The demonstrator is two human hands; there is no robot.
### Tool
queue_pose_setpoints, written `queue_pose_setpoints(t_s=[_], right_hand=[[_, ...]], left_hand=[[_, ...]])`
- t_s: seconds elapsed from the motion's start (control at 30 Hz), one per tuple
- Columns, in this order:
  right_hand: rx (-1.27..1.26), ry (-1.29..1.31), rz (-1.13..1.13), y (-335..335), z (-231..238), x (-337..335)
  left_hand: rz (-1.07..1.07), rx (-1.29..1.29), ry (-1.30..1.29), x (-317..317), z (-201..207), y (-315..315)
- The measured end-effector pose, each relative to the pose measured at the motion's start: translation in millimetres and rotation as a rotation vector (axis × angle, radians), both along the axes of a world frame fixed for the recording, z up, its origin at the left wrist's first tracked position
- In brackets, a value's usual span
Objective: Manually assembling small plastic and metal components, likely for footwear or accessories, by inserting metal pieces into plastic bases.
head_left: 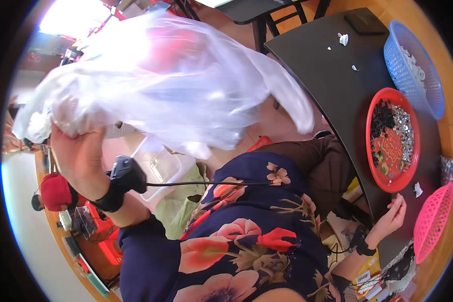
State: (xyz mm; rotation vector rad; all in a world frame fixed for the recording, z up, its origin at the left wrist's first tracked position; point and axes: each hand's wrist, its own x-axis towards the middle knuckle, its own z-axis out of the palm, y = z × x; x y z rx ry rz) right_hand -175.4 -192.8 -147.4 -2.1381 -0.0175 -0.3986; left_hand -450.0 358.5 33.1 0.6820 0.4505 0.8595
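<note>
A large translucent white plastic bag (pixel 186 95) spreads across the upper left, with something pinkish-red showing through it. My left hand (pixel 80 151) is raised at the bag's lower left corner and closed on its film; the plastic partly hides the fingers. My right hand (pixel 393 215) rests at the edge of the dark table, just below a round red tray (pixel 371 171). Its fingers are loosely bent and apart, and I see nothing in them. Small black pieces (pixel 382 117) and silvery pieces (pixel 403 132) lie in the tray.
A blue plastic basket (pixel 395 63) with white parts stands behind the tray. A pink mesh basket (pixel 433 221) tilts at the table's near right. White scraps (pixel 343 39) lie on the dark table (pixel 322 65). A clear plastic bin (pixel 158 163) stands below the bag. Someone in red (pixel 58 192) is at the far left.
</note>
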Motion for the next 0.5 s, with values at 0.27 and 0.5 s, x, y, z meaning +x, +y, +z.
queue_pose_setpoints(t_s=[0.27,0.5], right_hand=[[-0.086,0.009,0.021,-12.9,-4.8,6.3],[-0.116,-0.016,0.028,-12.6,-7.0,8.9]], left_hand=[[0.92,1.104,1.403,-89.3,65.8,-9.3],[1.207,1.169,1.581,-168.0,44.4,32.2]])
